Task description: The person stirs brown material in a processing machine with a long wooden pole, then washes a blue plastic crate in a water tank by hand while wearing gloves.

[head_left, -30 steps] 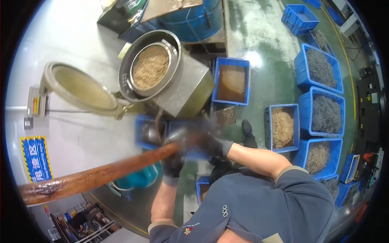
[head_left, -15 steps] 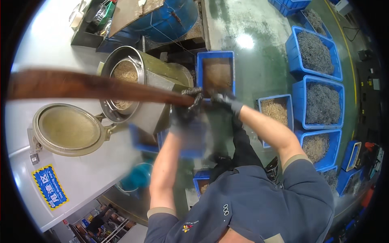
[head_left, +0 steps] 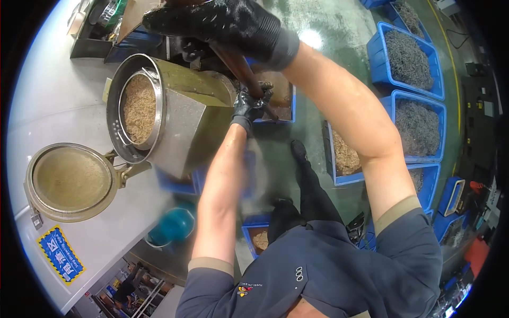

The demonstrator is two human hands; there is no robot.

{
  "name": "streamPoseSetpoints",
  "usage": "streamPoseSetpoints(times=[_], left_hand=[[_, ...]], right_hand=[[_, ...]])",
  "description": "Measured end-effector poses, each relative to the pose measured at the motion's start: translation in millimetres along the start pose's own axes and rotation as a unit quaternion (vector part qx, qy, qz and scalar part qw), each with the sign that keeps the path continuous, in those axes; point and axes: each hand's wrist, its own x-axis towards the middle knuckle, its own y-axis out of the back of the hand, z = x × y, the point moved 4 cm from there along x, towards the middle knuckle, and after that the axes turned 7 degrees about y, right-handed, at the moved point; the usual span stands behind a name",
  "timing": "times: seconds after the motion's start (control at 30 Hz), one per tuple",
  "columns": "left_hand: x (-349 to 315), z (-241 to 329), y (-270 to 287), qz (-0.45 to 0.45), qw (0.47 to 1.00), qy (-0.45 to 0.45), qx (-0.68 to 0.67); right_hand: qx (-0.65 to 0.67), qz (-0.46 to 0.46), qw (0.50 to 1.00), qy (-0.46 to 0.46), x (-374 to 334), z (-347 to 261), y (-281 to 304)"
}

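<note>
A long brown wooden handle (head_left: 238,66) slants down from the top of the view towards a blue bin (head_left: 293,106) with brownish contents. My left hand (head_left: 251,104), in a wet black glove, is closed round its lower part. Higher up and close to the camera, my right hand (head_left: 228,29), also black-gloved, grips the upper part, with fingers reaching left. Whatever is at the handle's lower end cannot be made out. Left of my hands stands an open metal drum machine (head_left: 183,85), its inner basket full of tan granules (head_left: 139,108).
The drum's round lid (head_left: 71,180) hangs swung out over a pale surface. At the right stand several blue bins (head_left: 411,61) of grey curly shavings, and a nearer bin of tan granules (head_left: 344,153). A teal bucket (head_left: 172,227) is at lower left. Another blue bin (head_left: 249,245) stands by my feet.
The handle has swung from pointing left to a steep slant. My right hand has moved from beside the bin up to the handle's upper part. My left hand still holds it, slightly higher in view.
</note>
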Motion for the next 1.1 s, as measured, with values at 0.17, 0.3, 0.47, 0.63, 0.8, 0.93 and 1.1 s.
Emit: streamPoseSetpoints(times=[0.17,0.3,0.47,0.63,0.8,0.93,1.1], left_hand=[[-26,-13,-5,-0.049,0.998,0.001,0.025],[-90,-28,30,-0.079,0.954,-0.029,0.287],[-251,67,146,0.090,0.955,-0.228,-0.168],[-359,163,199,0.181,0.850,-0.278,-0.409],[-360,210,232,0.363,0.798,-0.478,0.055],[-370,230,244,0.434,0.764,-0.465,0.107],[-329,244,239,0.443,0.774,-0.452,-0.007]], right_hand=[[-0.257,0.006,0.950,0.179,-38,-5,-25],[-0.370,0.064,0.838,0.395,-80,-21,-73],[-0.286,0.036,0.908,0.303,-133,-23,-103],[-0.250,-0.002,0.941,0.227,-145,-35,-144],[-0.247,-0.071,0.966,0.004,-124,-12,-143],[-0.161,-0.063,0.985,-0.020,-119,-22,-144],[-0.102,-0.043,0.993,-0.032,-98,9,-99]])
